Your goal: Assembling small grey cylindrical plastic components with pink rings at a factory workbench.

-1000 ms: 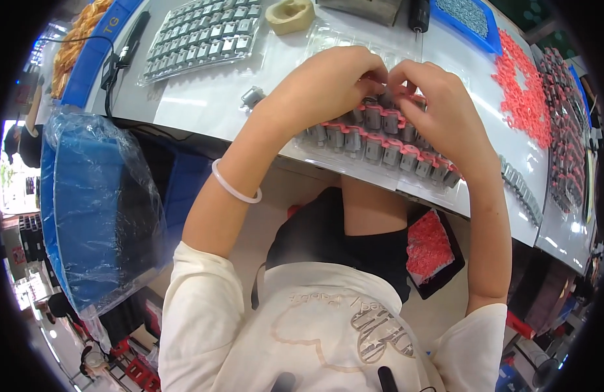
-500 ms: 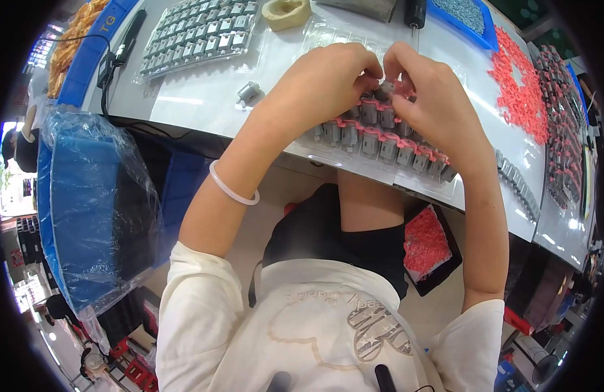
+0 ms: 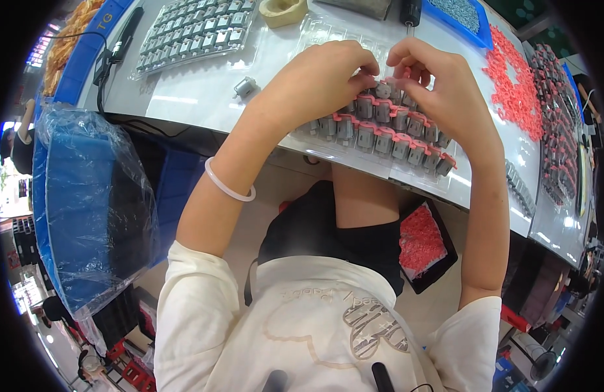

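Observation:
My left hand (image 3: pixel 338 72) is curled in a pinch at the tray's far rows, its thumb tip beside a small grey motor (image 3: pixel 383 90). What lies between its fingertips is hidden. My right hand (image 3: pixel 442 81) is closed just right of that motor, with a small pink plastic clip (image 3: pixel 406 72) showing among its bent fingers. Beneath both hands, a clear plastic tray (image 3: pixel 374 165) carries rows of grey motors (image 3: pixel 366 139). Pink clips (image 3: pixel 403 137) run along the tops of the nearer rows.
A single motor (image 3: pixel 245 87) lies left of my forearm, below another tray of motors (image 3: pixel 197 32). Tape (image 3: pixel 282 14), a screwdriver (image 3: pixel 411 13) and a blue bin of small parts (image 3: pixel 455 19) stand farther back. Loose pink clips (image 3: pixel 514 85) spread rightward. A plastic-covered blue crate (image 3: pixel 80 209) stands left.
My hands have drawn slightly apart, the right one shifting rightward. The motor between them and more of the clipped rows are now uncovered. The whole view has shifted slightly.

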{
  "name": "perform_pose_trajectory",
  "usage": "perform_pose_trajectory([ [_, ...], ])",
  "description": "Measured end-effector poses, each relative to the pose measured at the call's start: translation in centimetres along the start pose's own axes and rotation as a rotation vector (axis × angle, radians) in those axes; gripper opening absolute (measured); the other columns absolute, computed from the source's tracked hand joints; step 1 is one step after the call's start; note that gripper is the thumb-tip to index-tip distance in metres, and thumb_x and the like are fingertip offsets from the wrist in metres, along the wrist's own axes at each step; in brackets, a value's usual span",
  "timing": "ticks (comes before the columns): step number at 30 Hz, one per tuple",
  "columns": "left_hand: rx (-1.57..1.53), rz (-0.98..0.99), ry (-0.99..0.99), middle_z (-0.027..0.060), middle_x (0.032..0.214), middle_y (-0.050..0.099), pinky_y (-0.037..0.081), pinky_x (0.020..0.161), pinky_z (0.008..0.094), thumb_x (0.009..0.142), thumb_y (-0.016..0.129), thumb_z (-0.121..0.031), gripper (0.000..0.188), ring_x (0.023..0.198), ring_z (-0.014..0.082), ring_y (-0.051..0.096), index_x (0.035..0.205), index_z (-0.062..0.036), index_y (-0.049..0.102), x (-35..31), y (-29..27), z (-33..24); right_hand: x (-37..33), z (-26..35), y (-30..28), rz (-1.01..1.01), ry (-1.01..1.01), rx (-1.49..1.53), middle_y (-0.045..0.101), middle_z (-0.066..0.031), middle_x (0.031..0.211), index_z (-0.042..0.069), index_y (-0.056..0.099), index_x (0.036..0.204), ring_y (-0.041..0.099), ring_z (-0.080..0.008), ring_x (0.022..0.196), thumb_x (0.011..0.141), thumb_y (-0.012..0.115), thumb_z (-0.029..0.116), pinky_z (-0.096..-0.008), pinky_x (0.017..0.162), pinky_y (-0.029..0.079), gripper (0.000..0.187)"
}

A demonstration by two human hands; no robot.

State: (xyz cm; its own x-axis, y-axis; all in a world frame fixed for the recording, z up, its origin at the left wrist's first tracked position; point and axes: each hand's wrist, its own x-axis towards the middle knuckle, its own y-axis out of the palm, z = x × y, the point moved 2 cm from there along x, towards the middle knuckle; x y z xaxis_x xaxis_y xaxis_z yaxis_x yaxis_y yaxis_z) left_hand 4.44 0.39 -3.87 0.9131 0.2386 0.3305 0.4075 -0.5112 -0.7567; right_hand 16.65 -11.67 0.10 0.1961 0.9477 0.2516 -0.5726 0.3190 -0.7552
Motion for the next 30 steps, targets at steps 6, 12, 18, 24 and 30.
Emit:
perform_pose_trajectory([
  [6, 0.069, -0.031, 0.111, 0.0124, 0.088, 0.061, 0.048, 0.073, 0.0342, 0.077, 0.064, -0.006, 0.017, 0.081, 0.0269, 0.059, 0.093, -0.0020, 0.063, 0.1, 0.0, -0.7, -1.1, 0.0, -1.5, -0.066, -0.031, -0.078, 0.060, -0.0053, 0.081, 0.000, 0.056, 0.096, 0.054, -0.0117, 0.068, 0.073, 0.058, -0.004, -0.0246, 0.065, 0.045, 0.024],
  [12, 0.022, 0.056, 0.153, 0.0111, 0.090, 0.061, 0.046, 0.075, 0.0352, 0.075, 0.064, -0.004, 0.018, 0.083, 0.0292, 0.058, 0.093, -0.0026, 0.063, 0.7, -0.3, -0.3, -2.3, -2.0, -1.7, -0.029, 0.017, -0.005, 0.059, -0.0038, 0.087, 0.000, 0.055, 0.096, 0.054, -0.0109, 0.073, 0.073, 0.056, -0.005, -0.0240, 0.070, 0.046, 0.024],
  [18, 0.061, 0.115, 0.082, 0.0126, 0.085, 0.063, 0.048, 0.072, 0.0380, 0.076, 0.062, -0.009, 0.017, 0.078, 0.0302, 0.060, 0.092, -0.0062, 0.066, 1.5, -0.1, -0.4, -2.8, -2.8, -2.4, -0.040, 0.053, -0.022, 0.059, -0.0034, 0.087, 0.001, 0.055, 0.098, 0.054, -0.0105, 0.076, 0.074, 0.056, -0.005, -0.0229, 0.073, 0.045, 0.025],
  [24, 0.094, 0.139, 0.111, 0.0084, 0.089, 0.061, 0.045, 0.074, 0.0333, 0.081, 0.062, -0.014, 0.016, 0.086, 0.0250, 0.056, 0.092, -0.0031, 0.064, 0.7, -0.8, -0.5, -4.7, -6.3, -7.2, -0.098, 0.182, -0.052, 0.060, -0.0028, 0.087, 0.002, 0.056, 0.099, 0.053, -0.0076, 0.076, 0.076, 0.059, -0.002, -0.0222, 0.067, 0.042, 0.024],
  [30, 0.164, -0.043, 0.120, 0.0093, 0.081, 0.060, 0.045, 0.074, 0.0382, 0.078, 0.064, -0.021, 0.016, 0.084, 0.0282, 0.056, 0.080, -0.0050, 0.066, 0.8, 0.2, -1.6, -6.5, -9.4, -7.1, -0.035, 0.345, -0.057, 0.058, -0.0039, 0.092, 0.001, 0.055, 0.099, 0.055, -0.0096, 0.074, 0.073, 0.060, -0.001, -0.0227, 0.068, 0.044, 0.028],
])
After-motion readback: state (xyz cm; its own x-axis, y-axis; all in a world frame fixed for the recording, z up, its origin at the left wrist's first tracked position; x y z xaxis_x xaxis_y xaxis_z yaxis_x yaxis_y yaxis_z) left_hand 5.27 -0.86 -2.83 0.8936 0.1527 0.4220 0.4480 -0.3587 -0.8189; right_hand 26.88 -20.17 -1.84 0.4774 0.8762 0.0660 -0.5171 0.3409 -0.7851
